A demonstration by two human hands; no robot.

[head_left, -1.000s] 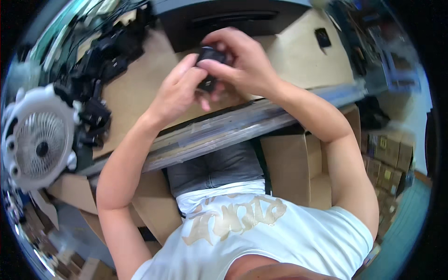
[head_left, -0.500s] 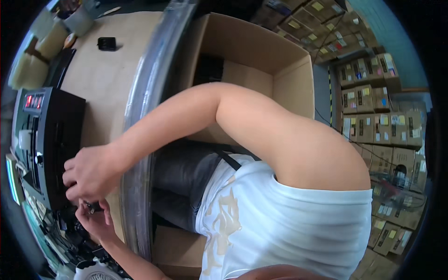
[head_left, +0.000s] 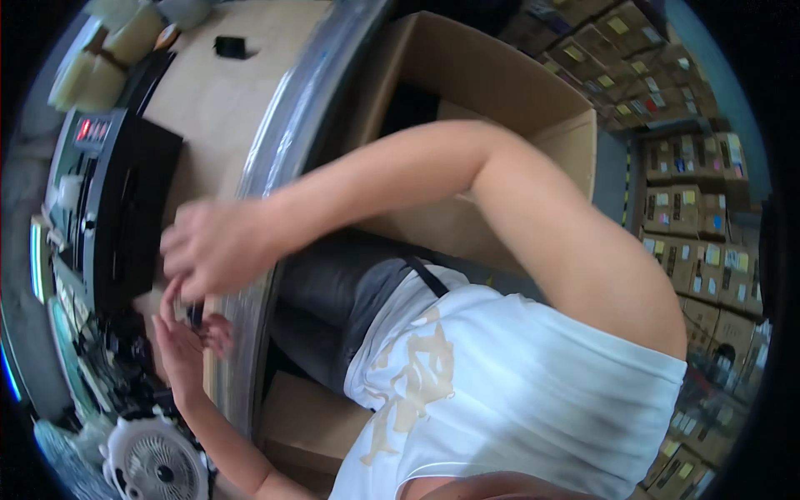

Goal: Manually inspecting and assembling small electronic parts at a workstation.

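Observation:
My left hand (head_left: 185, 348) is raised over the edge of the wooden table, its fingers bent around a small dark part (head_left: 196, 315) that is too small to name. Just above it, my right hand (head_left: 223, 248) reaches across with fingers curled downward, slightly blurred. Its fingertips come close to the left hand's fingertips, and whatever they pinch is hidden. A black box-shaped machine (head_left: 137, 208) with a lit red display stands on the table beside the right hand.
A small black part (head_left: 231, 47) lies on the wooden tabletop (head_left: 218, 100). Plastic film covers the table edge (head_left: 279, 133). A large open cardboard box (head_left: 500, 71) stands right of it. Near the lower left are a white fan (head_left: 158, 467) and dark clutter. Stacked cartons (head_left: 700, 267) fill the right.
Both hands have drawn away from the black machine toward the table edge. The left fingers have spread somewhat around the small dark part. The whole view has shifted.

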